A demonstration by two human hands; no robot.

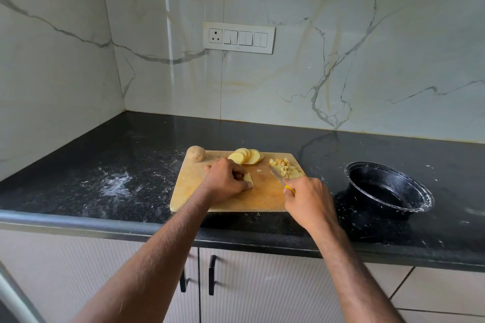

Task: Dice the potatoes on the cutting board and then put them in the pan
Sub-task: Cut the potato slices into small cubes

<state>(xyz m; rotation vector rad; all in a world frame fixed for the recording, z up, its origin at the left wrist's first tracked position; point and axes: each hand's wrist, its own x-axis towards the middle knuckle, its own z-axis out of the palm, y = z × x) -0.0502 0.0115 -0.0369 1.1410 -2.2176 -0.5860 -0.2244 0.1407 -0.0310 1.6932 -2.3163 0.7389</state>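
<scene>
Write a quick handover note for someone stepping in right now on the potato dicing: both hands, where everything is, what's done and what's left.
Left hand: fingers hold a potato slice down near the middle of the cutting board.
Right hand: grips the yellow-handled knife, blade off the slice and pointing toward the diced potato.
Diced potato sits at the board's far right corner; fanned potato slices lie at the far edge; a whole unpeeled potato rests at the far left corner.
The black pan, right of the board, looks empty.
Done: one batch diced, more sliced.
Left: dice the slices and the whole potato, then move everything to the pan.
</scene>
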